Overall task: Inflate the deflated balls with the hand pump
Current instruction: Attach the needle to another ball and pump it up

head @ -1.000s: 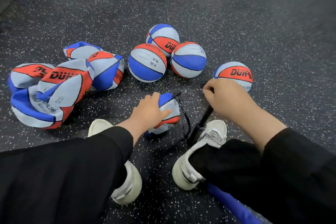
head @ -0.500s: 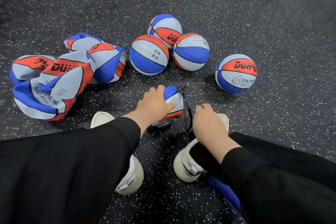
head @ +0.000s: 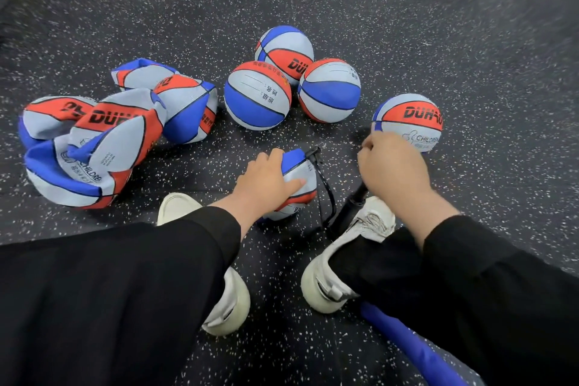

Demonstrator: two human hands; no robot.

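Between the shoes: left hand (head: pixel 266 180) clamps limp ball (head: pixel 297 172), right hand (head: pixel 391 163) grips pump handle — full strokes, needle seated.

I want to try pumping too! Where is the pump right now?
In the head view the pump stands low and right of centre, leaning by the right white shoe, its handle under the right hand, just right of the ball being filled.

Flat ball (head: pixel 297 178) lying mid-floor, hose attached | black hand pump (head: pixel 347 213) leaning upright beside it | four round balls (head: pixel 257 95) sitting behind | deflated balls (head: pixel 94 147) lying crumpled left
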